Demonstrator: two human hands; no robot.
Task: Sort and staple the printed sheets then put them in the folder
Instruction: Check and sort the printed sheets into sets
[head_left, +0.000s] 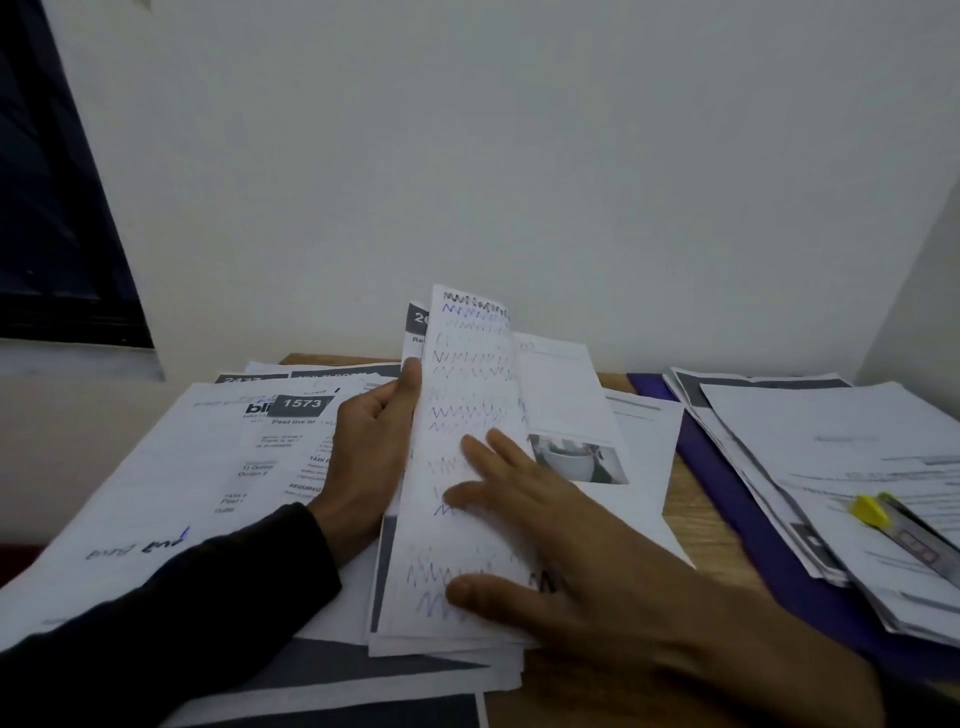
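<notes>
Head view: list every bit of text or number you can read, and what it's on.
"1573": white on a dark box, printed sheet left of the left hand.
"Peel the o...": same sheet, cut off.
"bli": bold, same sheet, cut off.
"26": dark header of the lifted sheet, partly hidden.
Body text, the stapler label and the right-hand stack: too blurred.

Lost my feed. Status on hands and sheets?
Left hand grips lifted sheets. Right hand flat on them, open. Stapler idle on folder pile. Nothing blocking.
</notes>
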